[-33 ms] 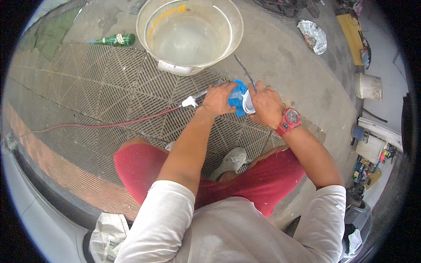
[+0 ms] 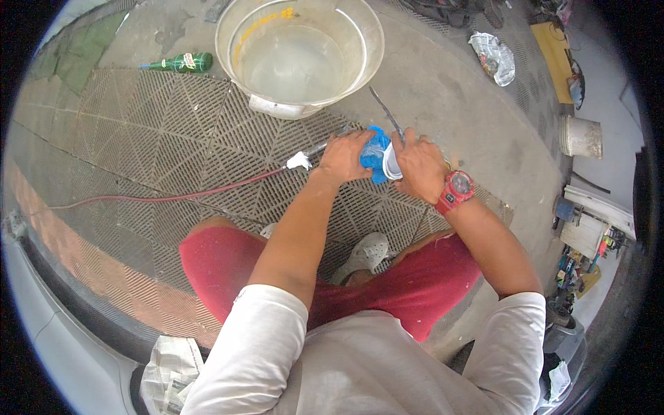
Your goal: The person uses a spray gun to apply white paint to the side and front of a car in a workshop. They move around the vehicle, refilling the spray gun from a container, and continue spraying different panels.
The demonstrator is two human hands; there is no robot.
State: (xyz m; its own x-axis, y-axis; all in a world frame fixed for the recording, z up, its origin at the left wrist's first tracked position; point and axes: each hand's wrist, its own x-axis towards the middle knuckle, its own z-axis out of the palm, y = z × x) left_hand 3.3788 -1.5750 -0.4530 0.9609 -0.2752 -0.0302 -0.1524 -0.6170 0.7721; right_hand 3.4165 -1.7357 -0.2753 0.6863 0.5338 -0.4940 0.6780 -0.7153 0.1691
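My left hand (image 2: 344, 158) is closed on a crumpled blue plastic piece (image 2: 374, 152), with the fingers bent round its left side. Right against it is a white round-rimmed cup or lid (image 2: 391, 163), and my right hand (image 2: 422, 166) grips that from the right. The two pieces touch between my hands; what lies under my fingers is hidden. A thin dark rod (image 2: 384, 111) slants from the bucket side down to my right fingertips. Just left of my left wrist, a white-wrapped end (image 2: 299, 160) of a red hose (image 2: 228, 185) rests on the grating.
A large whitish bucket (image 2: 254, 105) of cloudy water stands ahead. A green bottle (image 2: 187, 63) lies to its left. Slatted floor tiles (image 2: 152, 131) spread beneath me. Crumpled newspaper (image 2: 494, 59) and a small white bucket (image 2: 581, 136) are at the right; more newspaper (image 2: 169, 370) is lower left.
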